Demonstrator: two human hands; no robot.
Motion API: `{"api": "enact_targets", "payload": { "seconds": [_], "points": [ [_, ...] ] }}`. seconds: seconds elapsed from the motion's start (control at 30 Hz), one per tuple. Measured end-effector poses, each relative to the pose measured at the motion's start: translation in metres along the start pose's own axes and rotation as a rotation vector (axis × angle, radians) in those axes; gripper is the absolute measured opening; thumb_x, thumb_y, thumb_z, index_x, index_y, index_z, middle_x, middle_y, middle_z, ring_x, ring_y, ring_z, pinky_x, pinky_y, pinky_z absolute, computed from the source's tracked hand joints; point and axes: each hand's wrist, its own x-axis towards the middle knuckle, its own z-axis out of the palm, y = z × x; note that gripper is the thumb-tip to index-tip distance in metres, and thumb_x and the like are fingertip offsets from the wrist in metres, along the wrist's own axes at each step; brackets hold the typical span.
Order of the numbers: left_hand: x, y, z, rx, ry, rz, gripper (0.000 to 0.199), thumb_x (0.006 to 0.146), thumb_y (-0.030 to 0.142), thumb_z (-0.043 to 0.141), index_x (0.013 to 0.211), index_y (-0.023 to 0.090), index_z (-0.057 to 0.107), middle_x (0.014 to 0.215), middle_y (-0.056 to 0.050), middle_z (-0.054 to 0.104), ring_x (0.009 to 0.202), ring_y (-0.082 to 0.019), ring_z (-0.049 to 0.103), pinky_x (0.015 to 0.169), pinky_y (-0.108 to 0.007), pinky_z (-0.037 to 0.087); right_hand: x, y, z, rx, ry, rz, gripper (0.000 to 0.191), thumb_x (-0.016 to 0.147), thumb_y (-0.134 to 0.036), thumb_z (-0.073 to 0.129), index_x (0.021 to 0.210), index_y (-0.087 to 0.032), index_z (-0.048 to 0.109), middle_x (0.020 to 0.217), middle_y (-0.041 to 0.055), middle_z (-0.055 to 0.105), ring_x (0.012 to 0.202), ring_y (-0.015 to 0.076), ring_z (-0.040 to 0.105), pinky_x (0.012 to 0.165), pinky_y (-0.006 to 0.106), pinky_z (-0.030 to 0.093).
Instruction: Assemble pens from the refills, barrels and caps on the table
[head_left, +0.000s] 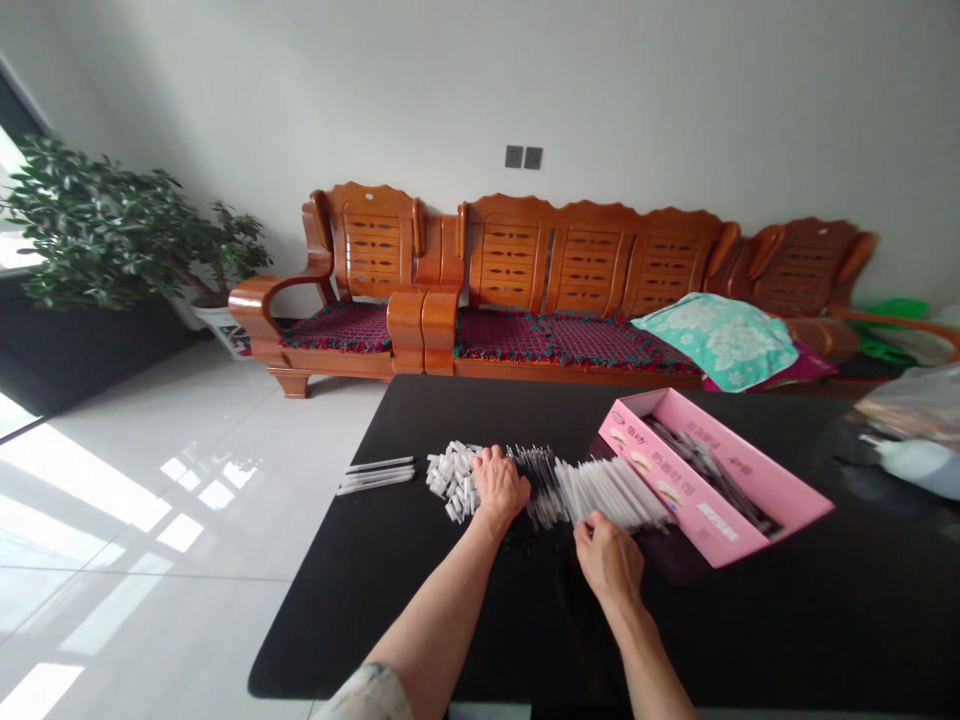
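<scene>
My left hand (501,486) is at the right edge of a heap of short white caps (451,478), its fingers bent down; whatever lies under the fingertips is hidden. Just right of it is a cluster of thin dark-tipped pieces (541,480). My right hand (609,558) is closed at the near end of a row of translucent white tubes (611,492), thumb and finger pinched at one tube's end. Several slim finished-looking sticks (379,474) lie side by side at the table's left edge.
A pink box (720,500) with dark sticks inside stands right of the tubes on the black table (847,620). A plastic bag (919,410) and a white object (922,465) are at the far right. Wooden sofas (506,255) stand behind.
</scene>
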Motion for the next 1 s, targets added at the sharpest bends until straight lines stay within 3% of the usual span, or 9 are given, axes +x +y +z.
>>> {"api": "enact_targets", "payload": {
  "seconds": [0.17, 0.4, 0.63, 0.87, 1.0],
  "points": [
    [0.003, 0.002, -0.001, -0.006, -0.017, -0.04, 0.031, 0.078, 0.028, 0.054, 0.092, 0.011, 0.075, 0.107, -0.017, 0.059, 0.107, -0.032, 0.048, 0.093, -0.045, 0.038, 0.0, -0.001, 0.001, -0.006, -0.001, 0.007, 0.023, 0.094, -0.031, 0.048, 0.08, -0.02, 0.062, 0.071, 0.0081, 0.072, 0.069, 0.0217, 0.069, 0.058, 0.028, 0.032],
    [-0.001, 0.004, -0.004, -0.038, -0.01, -0.046, 0.037, 0.08, 0.041, 0.057, 0.093, 0.012, 0.076, 0.111, -0.017, 0.059, 0.111, -0.033, 0.047, 0.097, -0.046, 0.036, -0.001, -0.004, 0.001, 0.007, -0.011, -0.012, 0.023, 0.094, -0.03, 0.048, 0.081, -0.02, 0.063, 0.071, 0.0087, 0.072, 0.07, 0.0224, 0.069, 0.058, 0.029, 0.033],
    [-0.003, 0.007, -0.001, -0.118, -0.004, -0.086, 0.024, 0.077, 0.027, 0.061, 0.087, 0.012, 0.076, 0.111, -0.017, 0.06, 0.111, -0.034, 0.049, 0.095, -0.046, 0.037, -0.002, -0.004, 0.0, 0.007, -0.013, -0.007, 0.023, 0.094, -0.031, 0.048, 0.081, -0.02, 0.064, 0.071, 0.0092, 0.072, 0.069, 0.0227, 0.069, 0.057, 0.029, 0.033],
    [-0.002, 0.0, 0.002, -0.312, 0.055, -0.175, 0.019, 0.076, 0.034, 0.069, 0.069, 0.017, 0.073, 0.105, -0.011, 0.066, 0.104, -0.028, 0.055, 0.091, -0.039, 0.04, -0.002, -0.002, -0.001, 0.046, 0.006, 0.003, 0.022, 0.093, -0.029, 0.049, 0.08, -0.02, 0.065, 0.07, 0.0089, 0.071, 0.068, 0.0216, 0.068, 0.058, 0.028, 0.035],
    [0.002, -0.005, -0.009, -0.489, 0.048, -0.226, 0.018, 0.078, 0.03, 0.067, 0.071, 0.015, 0.072, 0.089, -0.01, 0.07, 0.089, -0.023, 0.063, 0.081, -0.033, 0.044, 0.0, 0.0, 0.002, 0.247, 0.054, -0.003, 0.019, 0.089, -0.027, 0.051, 0.08, -0.018, 0.064, 0.072, 0.0106, 0.072, 0.071, 0.024, 0.069, 0.062, 0.029, 0.041]
  ]
}}
